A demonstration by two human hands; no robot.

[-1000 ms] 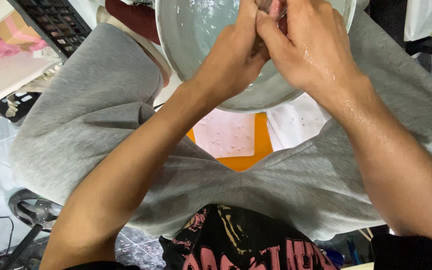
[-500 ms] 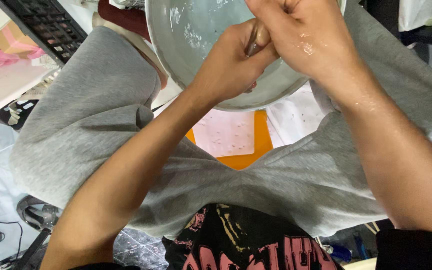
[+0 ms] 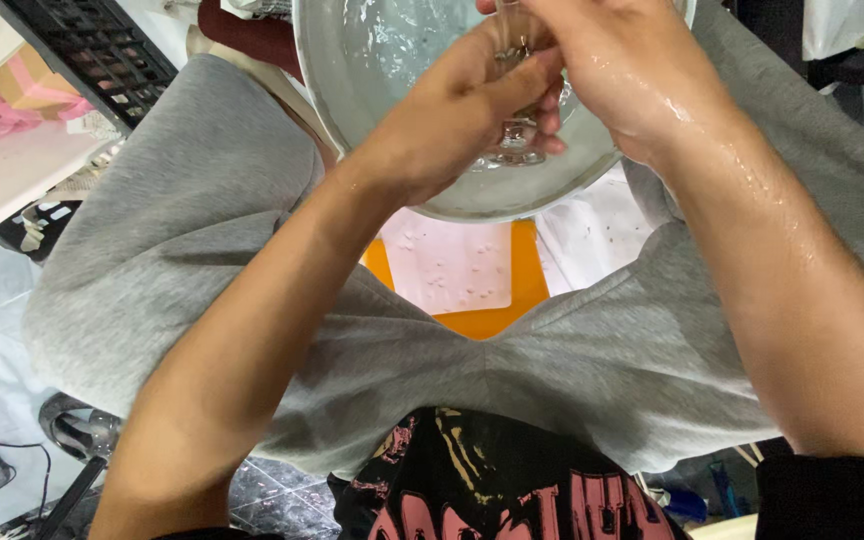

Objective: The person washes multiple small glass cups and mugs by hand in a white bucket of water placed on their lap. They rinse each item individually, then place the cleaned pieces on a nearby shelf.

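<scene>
Glass stemware (image 3: 518, 140) now lower in basin (image 3: 352, 120), left hand (image 3: 457, 110) and right hand (image 3: 632, 75) fingers clasped around it.

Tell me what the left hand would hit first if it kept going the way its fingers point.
The left hand already touches the clear glass; just beyond lies the right hand, over the basin. Depth is unclear.

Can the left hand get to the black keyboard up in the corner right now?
Probably not right away. The left hand is wrapped around a clear glass object over the round grey basin, while the black keyboard lies off past the knee.
</scene>
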